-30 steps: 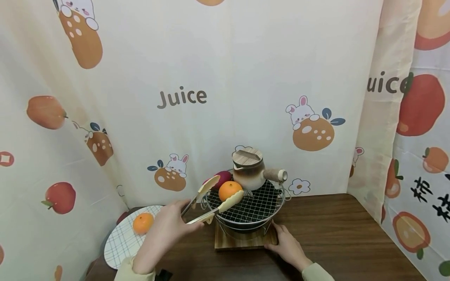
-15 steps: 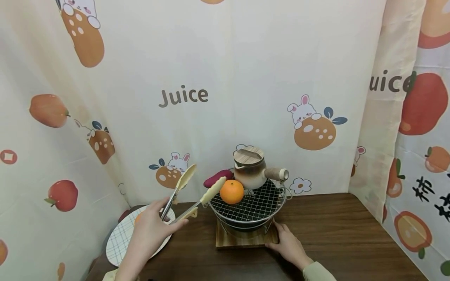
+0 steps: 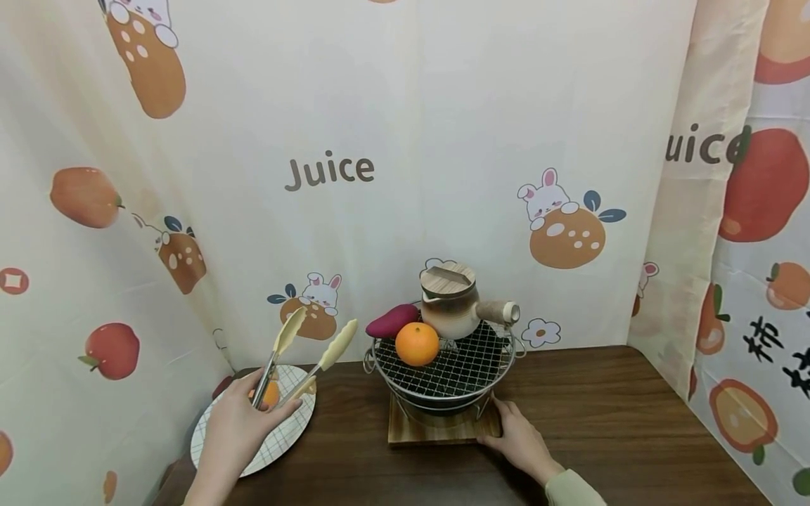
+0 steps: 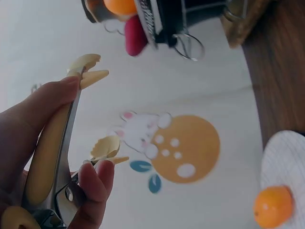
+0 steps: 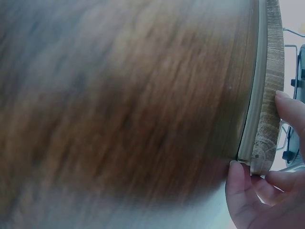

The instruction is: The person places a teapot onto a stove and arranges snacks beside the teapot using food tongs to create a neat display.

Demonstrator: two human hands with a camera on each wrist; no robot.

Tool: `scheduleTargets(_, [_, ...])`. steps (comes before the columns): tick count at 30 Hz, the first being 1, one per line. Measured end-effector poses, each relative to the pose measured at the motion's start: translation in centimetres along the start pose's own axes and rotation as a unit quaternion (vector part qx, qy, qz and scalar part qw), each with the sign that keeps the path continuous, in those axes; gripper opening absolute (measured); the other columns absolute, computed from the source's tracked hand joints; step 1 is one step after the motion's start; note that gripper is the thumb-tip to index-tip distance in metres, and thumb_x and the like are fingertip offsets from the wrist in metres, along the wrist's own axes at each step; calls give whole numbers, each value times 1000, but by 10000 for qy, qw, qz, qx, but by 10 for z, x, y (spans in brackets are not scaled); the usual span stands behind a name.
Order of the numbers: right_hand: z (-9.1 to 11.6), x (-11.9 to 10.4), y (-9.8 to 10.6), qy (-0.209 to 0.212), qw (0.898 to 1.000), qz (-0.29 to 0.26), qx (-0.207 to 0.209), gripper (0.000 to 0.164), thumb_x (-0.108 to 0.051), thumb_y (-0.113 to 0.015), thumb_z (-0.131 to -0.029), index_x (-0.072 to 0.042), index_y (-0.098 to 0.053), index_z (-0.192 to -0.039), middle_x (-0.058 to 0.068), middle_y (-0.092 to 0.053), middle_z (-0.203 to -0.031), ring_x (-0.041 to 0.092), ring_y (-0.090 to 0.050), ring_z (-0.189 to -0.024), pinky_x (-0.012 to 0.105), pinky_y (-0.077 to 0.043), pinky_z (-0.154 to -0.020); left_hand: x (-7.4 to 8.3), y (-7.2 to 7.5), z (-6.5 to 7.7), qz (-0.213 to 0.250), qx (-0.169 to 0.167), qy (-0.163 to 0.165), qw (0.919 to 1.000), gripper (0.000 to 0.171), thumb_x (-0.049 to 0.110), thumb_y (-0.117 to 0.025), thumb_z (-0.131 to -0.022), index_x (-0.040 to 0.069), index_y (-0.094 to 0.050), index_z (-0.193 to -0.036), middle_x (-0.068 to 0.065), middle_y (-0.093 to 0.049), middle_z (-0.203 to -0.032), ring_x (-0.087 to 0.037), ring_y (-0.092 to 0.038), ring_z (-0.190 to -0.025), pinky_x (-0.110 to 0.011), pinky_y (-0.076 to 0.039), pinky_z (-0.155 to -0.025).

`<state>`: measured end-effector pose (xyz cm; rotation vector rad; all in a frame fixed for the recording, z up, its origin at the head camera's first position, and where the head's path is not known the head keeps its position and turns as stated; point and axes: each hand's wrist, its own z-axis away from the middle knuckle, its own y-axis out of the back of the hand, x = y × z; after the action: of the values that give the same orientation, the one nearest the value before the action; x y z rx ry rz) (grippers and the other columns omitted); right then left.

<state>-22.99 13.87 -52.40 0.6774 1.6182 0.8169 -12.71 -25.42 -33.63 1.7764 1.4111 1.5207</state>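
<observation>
My left hand (image 3: 237,425) grips metal tongs with cream scalloped tips (image 3: 338,346), the two arms spread apart and nothing between them. They stand over a checked plate (image 3: 287,436) bearing an orange (image 3: 271,395), partly hidden behind the hand and tongs. My right hand (image 3: 522,443) holds the near right corner of a wooden board (image 3: 424,437); in the right wrist view its thumb and fingers pinch the board's edge (image 5: 267,124). On the board stands a round grill (image 3: 468,369) with a wire mesh. A second orange (image 3: 417,344) and a purple sweet potato (image 3: 392,322) lie on the mesh.
A clay teapot (image 3: 449,320) with a wooden lid and wrapped side handle sits at the back of the mesh. Wire loops stick out at the grill's sides. A printed curtain (image 3: 405,140) closes off the back and sides of the dark wooden table (image 3: 588,400).
My left hand has drawn the tongs left and away from the orange on the mesh, over toward the plate. The right hand has stayed at the board's corner.
</observation>
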Motion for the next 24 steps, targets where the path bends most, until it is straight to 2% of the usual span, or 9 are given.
scheduleTargets(5, [-1,-1,1,2,10000,-1,-14,90,-43,-82,-70,6,-46,-137,22,-54,-130,39,-60,-111,52,-52,-83,-18,-3,-2,-102,-1,88,9999,76,54,-82,-67,5,-62,-121,-9,-63,-82,-14,-54,-66,-29,-39,-57])
scheduleTargets(9, [0,-2,2,-26,10000,9,-48,90,-43,-82,-70,6,-47,-137,23,-54,-131,40,-60,-111,52,-52,-83,-31,-6,-2,-229,-64,206,9995,82,51,-83,-67,-4,-59,-123,-14,-65,-85,-17,-57,-65,-31,-42,-55])
scheduleTargets(11, [0,-2,2,-35,10000,6,-59,90,-43,-82,-70,6,-47,-137,23,-54,-131,40,-60,-111,52,-52,-83,-37,-8,-1,-357,-20,222,9991,83,48,-83,-67,-8,-58,-123,-17,-64,-84,-23,-59,-68,-38,-46,-58])
scheduleTargets(13, [0,-2,2,-35,10000,8,-59,89,-42,-83,-70,6,-47,-137,23,-54,-131,40,-60,-112,52,-52,-83,-42,-11,1,-444,-2,223,9988,86,47,-83,-68,-13,-56,-123,-26,-64,-90,-34,-62,-77,-48,-50,-66])
scheduleTargets(15, [0,-2,2,-38,10000,5,-58,89,-42,-83,-70,6,-47,-137,23,-54,-131,40,-60,-111,52,-52,-83,-47,-14,2,-537,-4,271,9982,86,45,-83,-68,-16,-54,-122,-34,-63,-99,-46,-61,-89,-56,-49,-77])
scheduleTargets(18, [0,-2,2,-41,10000,3,-66,89,-42,-82,-71,6,-47,-137,23,-53,-131,40,-60,-112,52,-52,-83,-54,-17,3,-618,-105,417,9972,88,46,-81,-70,-18,-52,-123,-41,-57,-113,-54,-55,-105,-62,-46,-86])
scheduleTargets(24, [0,-2,2,-43,10000,5,-88,90,-42,-82,-71,6,-46,-137,23,-53,-131,40,-60,-112,52,-52,-83,-70,-23,6,-708,-187,774,9943,90,49,-79,-71,-19,-50,-123,-42,-56,-111,-55,-55,-103,-63,-48,-80])
